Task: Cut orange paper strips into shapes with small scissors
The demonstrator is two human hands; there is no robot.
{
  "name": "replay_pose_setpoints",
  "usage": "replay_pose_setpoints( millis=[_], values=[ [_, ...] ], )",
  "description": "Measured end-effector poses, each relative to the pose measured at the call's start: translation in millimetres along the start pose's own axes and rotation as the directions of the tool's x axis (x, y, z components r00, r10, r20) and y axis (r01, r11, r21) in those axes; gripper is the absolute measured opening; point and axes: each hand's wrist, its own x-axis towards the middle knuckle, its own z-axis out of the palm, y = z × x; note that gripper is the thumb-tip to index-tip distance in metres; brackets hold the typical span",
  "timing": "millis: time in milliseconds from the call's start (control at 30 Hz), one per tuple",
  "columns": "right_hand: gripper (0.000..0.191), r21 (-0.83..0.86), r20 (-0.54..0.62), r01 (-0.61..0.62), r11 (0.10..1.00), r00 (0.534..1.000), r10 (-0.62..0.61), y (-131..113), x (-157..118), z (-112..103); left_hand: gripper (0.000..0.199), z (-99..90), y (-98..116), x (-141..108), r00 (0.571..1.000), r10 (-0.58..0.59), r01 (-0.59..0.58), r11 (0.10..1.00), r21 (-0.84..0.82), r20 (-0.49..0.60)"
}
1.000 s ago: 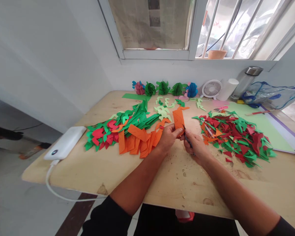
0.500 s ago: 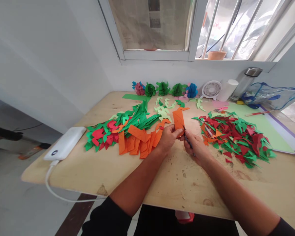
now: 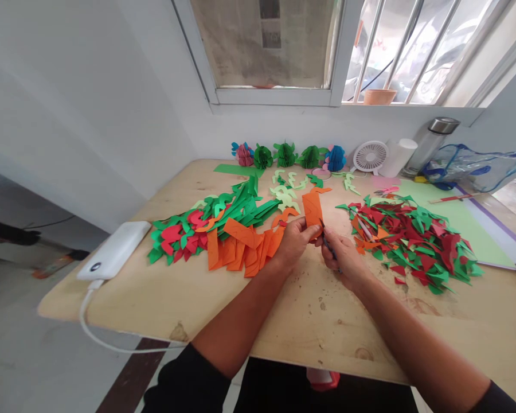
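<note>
Between thumb and fingers, my left hand (image 3: 296,243) pinches the lower end of an orange paper strip (image 3: 312,207), which stands up with faint drawn lines on it. My right hand (image 3: 343,256) is closed around dark-handled scissors (image 3: 328,245); their blades meet the strip's lower right edge, and the handles are partly covered by my fingers. Left of my left hand lies a spread of orange paper strips (image 3: 236,252), with green cut paper pieces (image 3: 241,206) and red paper pieces (image 3: 189,238) behind. A heap of red and green paper scraps (image 3: 413,241) lies right of my right hand.
Honeycomb paper figures (image 3: 285,155) line the wall. A small white fan (image 3: 370,157), a glass bottle (image 3: 430,146) and a clear blue-edged pouch (image 3: 473,166) stand at the back right. A white power bank (image 3: 114,251) with a cable lies at the left edge.
Almost nothing differs. The orange strip and both hands keep their places, with only a very slight shift of the scissors and right fingers.
</note>
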Motion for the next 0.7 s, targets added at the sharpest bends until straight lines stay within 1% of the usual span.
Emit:
replay_pose_setpoints(
  millis=[433, 700],
  values=[
    [0.051, 0.002, 0.007, -0.007, 1.0, 1.0, 0.007, 1.0, 1.3, -1.9, 0.02, -0.5, 0.1, -0.3, 1.0, 0.0, 0.0, 1.0, 0.003, 0.012],
    [0.051, 0.009, 0.014, -0.009, 1.0, 1.0, 0.009, 1.7, 1.8, -2.3, 0.017, -0.7, -1.4, 1.2, 1.0, 0.005, -0.005, 1.0, -0.012, 0.0]
  ],
)
